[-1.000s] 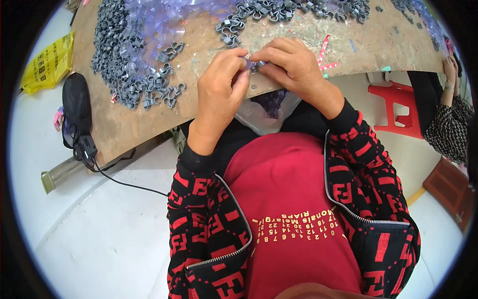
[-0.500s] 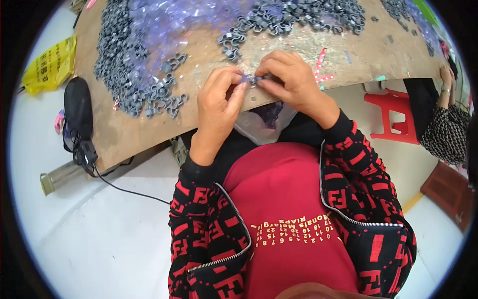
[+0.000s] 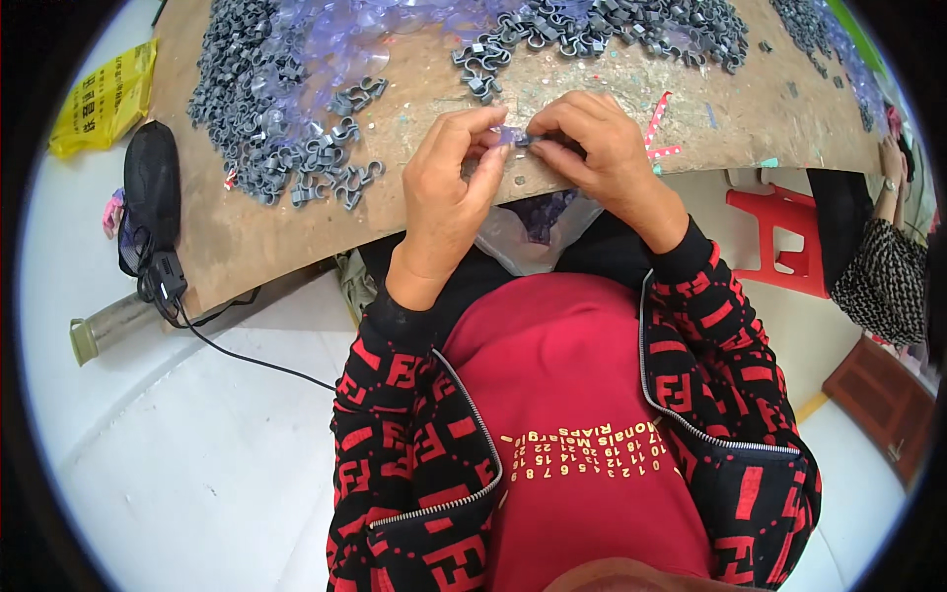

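Above the table's near edge, my two hands meet fingertip to fingertip. My left hand (image 3: 449,187) pinches a small see-through purple piece (image 3: 510,134), which looks like a suction cup. In my right hand (image 3: 597,148), thumb and forefinger are closed on a small grey plastic clip (image 3: 525,141), mostly hidden by the fingers. The two pieces touch, but whether they are joined I cannot tell. Many like grey clips (image 3: 252,109) lie heaped at the left, and more clips (image 3: 631,30) at the back. Between them spreads a pile of purple suction cups (image 3: 345,39).
An open plastic bag (image 3: 523,259) with purple pieces sits at my lap under the wooden table (image 3: 414,79) edge. Red-dotted strips (image 3: 659,118) lie right of my hands. A black pouch with a cable (image 3: 153,187) hangs at the left corner. A red stool (image 3: 784,237) and another person (image 3: 883,266) are at right.
Both hands have shifted slightly right in the picture, as has the table. The pinched pieces stay together between the fingertips.
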